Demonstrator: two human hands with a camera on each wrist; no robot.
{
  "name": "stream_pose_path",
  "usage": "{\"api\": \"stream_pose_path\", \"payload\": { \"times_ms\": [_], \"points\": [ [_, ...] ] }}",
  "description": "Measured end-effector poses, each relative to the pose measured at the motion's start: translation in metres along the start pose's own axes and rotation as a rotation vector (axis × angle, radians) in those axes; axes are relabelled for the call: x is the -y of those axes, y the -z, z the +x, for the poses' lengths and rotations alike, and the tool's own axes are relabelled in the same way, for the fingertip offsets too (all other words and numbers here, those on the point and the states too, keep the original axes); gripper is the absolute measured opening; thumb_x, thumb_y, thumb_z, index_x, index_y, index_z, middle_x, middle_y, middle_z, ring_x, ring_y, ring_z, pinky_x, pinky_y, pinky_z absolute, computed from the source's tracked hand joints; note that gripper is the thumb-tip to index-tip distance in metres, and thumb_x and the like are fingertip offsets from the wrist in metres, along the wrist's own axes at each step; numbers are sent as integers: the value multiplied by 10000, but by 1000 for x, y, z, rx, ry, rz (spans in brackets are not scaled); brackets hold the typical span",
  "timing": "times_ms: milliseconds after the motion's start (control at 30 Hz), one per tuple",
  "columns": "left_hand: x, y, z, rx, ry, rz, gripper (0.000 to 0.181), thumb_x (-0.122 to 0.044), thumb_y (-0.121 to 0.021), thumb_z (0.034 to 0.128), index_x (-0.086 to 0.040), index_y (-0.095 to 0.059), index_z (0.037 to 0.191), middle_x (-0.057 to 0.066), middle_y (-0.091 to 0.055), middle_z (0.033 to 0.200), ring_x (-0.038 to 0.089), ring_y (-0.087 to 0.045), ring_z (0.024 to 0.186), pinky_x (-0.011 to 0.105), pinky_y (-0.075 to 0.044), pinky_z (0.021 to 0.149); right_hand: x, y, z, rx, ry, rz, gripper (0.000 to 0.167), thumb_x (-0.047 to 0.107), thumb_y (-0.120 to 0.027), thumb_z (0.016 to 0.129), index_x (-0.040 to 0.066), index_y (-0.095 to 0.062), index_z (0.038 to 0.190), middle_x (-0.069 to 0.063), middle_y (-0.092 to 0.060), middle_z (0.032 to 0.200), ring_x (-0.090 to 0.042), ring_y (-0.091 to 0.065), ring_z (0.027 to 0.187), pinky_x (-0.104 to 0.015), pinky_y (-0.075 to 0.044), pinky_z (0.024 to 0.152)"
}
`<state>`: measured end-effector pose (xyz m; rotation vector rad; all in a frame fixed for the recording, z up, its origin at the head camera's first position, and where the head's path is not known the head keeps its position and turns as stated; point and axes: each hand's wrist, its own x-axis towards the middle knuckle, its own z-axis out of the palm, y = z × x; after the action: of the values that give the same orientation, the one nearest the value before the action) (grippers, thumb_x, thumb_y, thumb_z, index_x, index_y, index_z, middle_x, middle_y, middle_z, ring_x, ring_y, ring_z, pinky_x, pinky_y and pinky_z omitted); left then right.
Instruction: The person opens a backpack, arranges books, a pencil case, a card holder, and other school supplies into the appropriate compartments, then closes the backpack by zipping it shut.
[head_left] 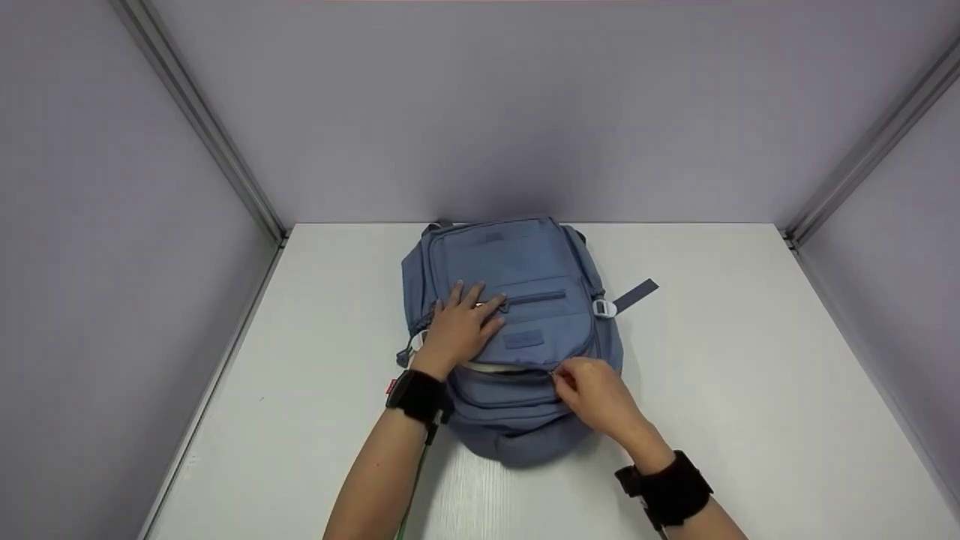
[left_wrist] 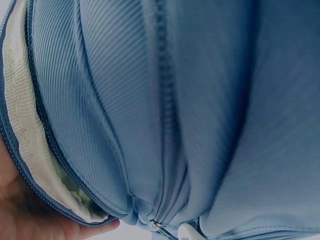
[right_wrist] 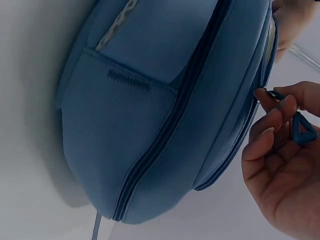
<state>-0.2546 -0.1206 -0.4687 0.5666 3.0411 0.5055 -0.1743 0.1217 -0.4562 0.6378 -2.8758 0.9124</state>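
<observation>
A blue backpack (head_left: 517, 255) lies on the white table, its front side up. Across its near part a zippered pocket gapes partway, and a pale lining (left_wrist: 22, 100) shows in the left wrist view. My left hand (head_left: 461, 330) rests on the front panel with fingers spread. At the right end of the opening my right hand (head_left: 596, 394) pinches a zipper pull (right_wrist: 274, 94) between thumb and finger. A blue triangular loop (right_wrist: 302, 129) hangs from the pull against the palm. What lies inside the pocket is hidden.
The white table (head_left: 750, 360) spreads around the bag, with grey panels (head_left: 525, 112) at the back and sides. A dark strap (head_left: 636, 295) with a white buckle (head_left: 604, 308) sticks out to the right. A second zipper (right_wrist: 165, 120) runs along the bag's side.
</observation>
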Motion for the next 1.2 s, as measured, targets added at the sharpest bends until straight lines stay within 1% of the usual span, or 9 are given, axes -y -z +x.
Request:
{"api": "stream_pose_path", "payload": {
  "times_ms": [167,433,600,800,933,1000,1067,1133,1200],
  "points": [
    [0,-2,0,-17,-7,14,476,-464,-451,1025,-261,-499,1453,122,-371,1530,433,-235,1423,686,-300,1006,12,-12,3,1,37,29,79,74,-697,881,96,-706,806,32,-642,754,-94,-587,662,-307,-503,626],
    [-3,-2,-1,-25,-7,28,476,-462,-456,1023,-261,-500,1453,124,-373,1530,431,-239,1423,684,-301,1009,32,-31,9,13,64,112,69,51,-674,901,48,-715,846,-25,-671,797,-114,-621,685,-311,-516,629],
    [-2,-2,-1,-23,-2,28,480,-465,-452,1024,-264,-492,1458,118,-365,1535,426,-232,1427,685,-294,1014,42,-40,15,9,101,134,77,53,-665,908,41,-723,858,-36,-685,815,-137,-646,720,-333,-531,659],
    [-1,0,-2,-19,-7,63,487,-474,-445,1025,-274,-477,1468,101,-370,1532,399,-250,1427,666,-307,1018,45,-42,18,29,98,165,89,70,-662,921,40,-734,877,-33,-689,825,-131,-640,720,-323,-523,655],
    [-1,6,-6,-38,-19,68,495,-467,-464,1020,-258,-475,1469,97,-403,1510,375,-297,1411,647,-338,1003,43,-39,17,64,101,202,99,59,-655,927,13,-742,918,-52,-705,859,-145,-657,753,-325,-531,671],
    [-2,11,-9,-53,-22,50,504,-462,-470,1020,-241,-469,1473,100,-425,1495,367,-326,1397,634,-347,1002,41,-37,17,85,96,217,108,55,-650,928,1,-743,932,-60,-708,869,-142,-660,758,-319,-532,669],
    [-4,17,-13,-85,-32,40,508,-454,-476,1021,-215,-473,1470,109,-464,1462,353,-375,1370,612,-358,1004,39,-34,16,103,78,224,105,59,-653,924,12,-747,916,-38,-703,841,-111,-642,718,-296,-519,640],
    [-8,24,-19,-139,-50,42,483,-420,-498,1022,-172,-512,1436,121,-524,1393,341,-457,1305,583,-384,992,39,-31,15,117,48,225,104,76,-659,921,44,-749,877,11,-682,780,-71,-601,651,-271,-492,595],
    [-13,31,-28,-205,-86,48,398,-345,-557,1010,-121,-592,1337,125,-596,1265,322,-552,1182,550,-426,945,39,-27,14,123,24,233,113,94,-668,917,80,-743,834,63,-642,709,-36,-544,584,-251,-456,548]
  ]
}}
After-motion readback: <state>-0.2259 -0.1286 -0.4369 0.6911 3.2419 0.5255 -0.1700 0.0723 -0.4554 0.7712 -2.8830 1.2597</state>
